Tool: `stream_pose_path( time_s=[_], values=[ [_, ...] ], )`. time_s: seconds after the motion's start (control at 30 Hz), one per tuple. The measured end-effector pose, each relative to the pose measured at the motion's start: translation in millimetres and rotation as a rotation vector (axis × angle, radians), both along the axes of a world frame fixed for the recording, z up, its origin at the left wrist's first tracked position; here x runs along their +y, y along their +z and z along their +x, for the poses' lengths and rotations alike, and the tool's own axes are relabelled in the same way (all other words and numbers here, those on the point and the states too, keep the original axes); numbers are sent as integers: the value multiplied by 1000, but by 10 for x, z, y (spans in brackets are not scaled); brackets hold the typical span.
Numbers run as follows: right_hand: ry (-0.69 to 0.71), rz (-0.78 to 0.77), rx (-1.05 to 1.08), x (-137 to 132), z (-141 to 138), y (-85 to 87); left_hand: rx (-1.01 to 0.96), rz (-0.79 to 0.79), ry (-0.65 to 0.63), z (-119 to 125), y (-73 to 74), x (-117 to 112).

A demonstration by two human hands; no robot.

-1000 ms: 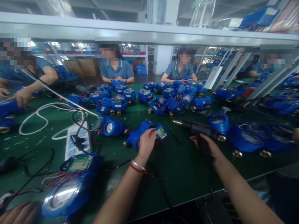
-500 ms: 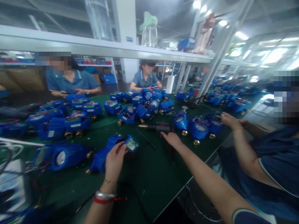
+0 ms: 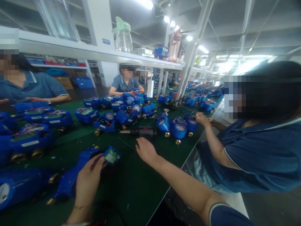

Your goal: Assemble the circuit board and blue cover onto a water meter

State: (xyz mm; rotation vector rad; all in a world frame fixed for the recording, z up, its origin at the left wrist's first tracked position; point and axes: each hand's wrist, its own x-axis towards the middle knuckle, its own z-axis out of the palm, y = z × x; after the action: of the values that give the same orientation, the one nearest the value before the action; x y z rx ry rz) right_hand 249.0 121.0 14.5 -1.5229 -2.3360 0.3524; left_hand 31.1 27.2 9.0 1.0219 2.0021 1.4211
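My left hand (image 3: 90, 174) pinches a small blue-framed circuit board with a grey display (image 3: 111, 156) between thumb and fingers. Beside and partly behind that hand, a blue water meter (image 3: 71, 171) with brass ends lies on its side. Whether wires join it to the board is hidden. Over the green table, my right hand (image 3: 147, 150) has its fingers loosely bent and a little apart, holding nothing I can see. Just beyond its fingertips lies a black power tool (image 3: 147, 131) with a tapered metal tip pointing left.
Several blue water meters (image 3: 88, 115) with exposed wiring crowd the green table (image 3: 131, 188). At the right, a co-worker's hand (image 3: 203, 119) works at another meter (image 3: 191, 122). Two people sit across the table. A white shelf (image 3: 94, 53) above carries a jug (image 3: 123, 34).
The view has swung right. My right hand has come away from the black power tool toward me. My left hand still grips the circuit board.
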Motion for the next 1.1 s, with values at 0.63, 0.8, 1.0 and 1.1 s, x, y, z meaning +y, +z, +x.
stream_pose_path(
  time_s=[0.63,0.8,1.0,1.1],
  values=[
    [140,-302,393,-146,-421,-530,-7,147,-130,22,-104,-12],
    [172,-477,624,-243,-497,-446,27,181,-147,35,-148,-12],
    [201,-584,712,-275,-570,-503,119,201,-142,85,-115,-53],
    [154,-644,750,-253,-592,-585,190,210,-142,103,-67,-80]
  ],
)
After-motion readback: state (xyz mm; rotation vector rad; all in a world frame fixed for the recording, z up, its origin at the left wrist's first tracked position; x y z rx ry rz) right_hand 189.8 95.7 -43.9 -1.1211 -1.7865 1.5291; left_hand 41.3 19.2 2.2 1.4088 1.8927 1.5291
